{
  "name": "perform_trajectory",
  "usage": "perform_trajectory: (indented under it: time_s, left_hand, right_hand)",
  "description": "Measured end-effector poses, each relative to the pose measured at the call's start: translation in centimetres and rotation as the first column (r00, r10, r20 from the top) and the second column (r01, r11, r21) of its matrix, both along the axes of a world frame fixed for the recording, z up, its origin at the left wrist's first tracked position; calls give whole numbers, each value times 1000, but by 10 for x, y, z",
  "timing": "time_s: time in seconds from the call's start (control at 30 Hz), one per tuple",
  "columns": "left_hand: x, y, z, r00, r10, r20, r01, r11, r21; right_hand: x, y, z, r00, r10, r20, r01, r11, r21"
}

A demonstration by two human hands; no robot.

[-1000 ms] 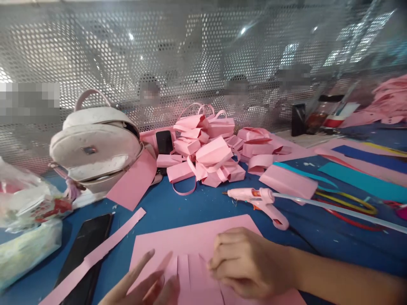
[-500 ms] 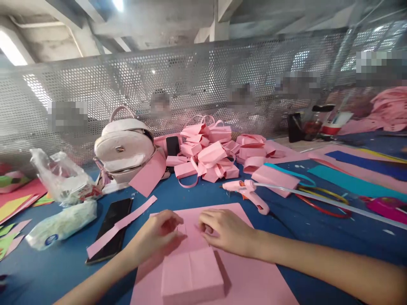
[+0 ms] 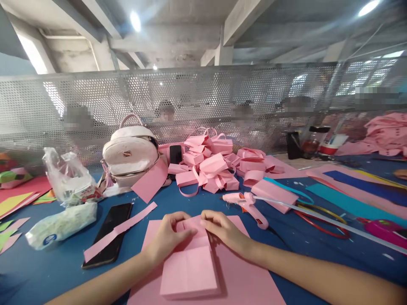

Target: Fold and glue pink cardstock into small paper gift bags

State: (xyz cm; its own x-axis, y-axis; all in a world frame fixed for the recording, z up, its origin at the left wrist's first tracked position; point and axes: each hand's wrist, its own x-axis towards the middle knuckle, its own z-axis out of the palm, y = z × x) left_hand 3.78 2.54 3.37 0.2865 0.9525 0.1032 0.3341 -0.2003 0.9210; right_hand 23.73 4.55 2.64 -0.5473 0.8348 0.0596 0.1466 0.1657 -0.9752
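Note:
A folded pink paper bag lies on a large pink sheet in front of me, its far end raised between my hands. My left hand grips the left side of that end, thumb laid over the paper. On the right side, my right hand pinches the edge with its fingers curled. The undersides of both hands' fingers are partly hidden. Beyond my right hand lies a pink glue gun with a long clear glue stick in its back.
Several pink paper bags are piled at the back, beside a white backpack. To the left lie a black phone under a pink strip and a tissue pack. Coloured strips lie right. A perforated metal screen stands behind.
The bag's far end has risen up between my hands, and its near part appears flatter. Both hands now hold its sides. My view has tilted upward.

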Motion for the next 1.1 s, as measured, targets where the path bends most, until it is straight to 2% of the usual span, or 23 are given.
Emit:
perform_trajectory:
  time_s: [0.13, 0.23, 0.33, 0.47, 0.77, 0.97, 1.1]
  left_hand:
    - [-3, -6, -5, 997, 64, 40, -67, 995, 80]
    - [-6, -8, -12, 998, 67, 6, -67, 993, 101]
    - [-8, -8, -17, 998, 55, 8, -55, 997, 60]
    - [-8, -4, -23, 990, 43, 134, -47, 999, 21]
    - [-6, 3, -29, 950, 52, 309, -11, 991, -133]
    - [-7, 8, -34, 935, 8, 355, 35, 993, -112]
    - [-7, 8, -33, 927, -8, 375, 45, 995, -90]
  right_hand:
    - [2, 0, -2, 999, -13, -36, 12, 999, -33]
    - [5, -3, -2, 999, -19, -43, 16, 999, -50]
    - [8, -4, -1, 1000, -24, -19, 23, 1000, -21]
    - [9, -4, 1, 998, -41, 41, 40, 999, 28]
    - [10, 0, -3, 997, -37, 65, 40, 999, -30]
    - [11, 0, -4, 996, -15, 88, 20, 999, -45]
    - [10, 1, -6, 994, -23, 103, 28, 998, -49]
